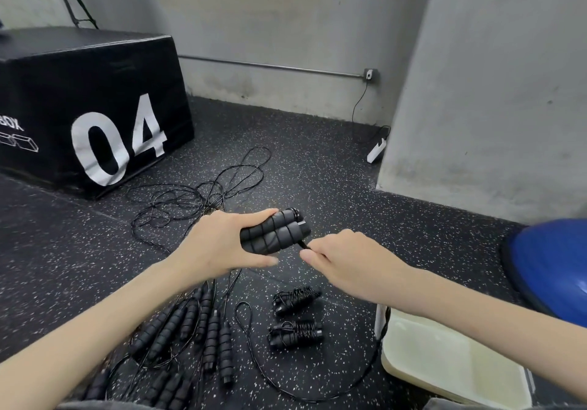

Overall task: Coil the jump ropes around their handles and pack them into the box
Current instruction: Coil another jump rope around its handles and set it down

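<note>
Foam handles (273, 233) — two, held side by side — sit in the left hand (219, 246), its fingers curled around them, above the floor and beyond the box (451, 359). The right hand (343, 262) pinches the black rope (303, 244) just where it leaves the handle ends. To coil well, I think it should keep the cord tight and lay each turn touching the one before — no crossing.

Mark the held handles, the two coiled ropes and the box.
held handles (274, 233), head view, foam grip
upper coiled rope (297, 299), head view, wound cord
lower coiled rope (296, 333), head view, wound cord
box (444, 362), head view, inner floor
</note>
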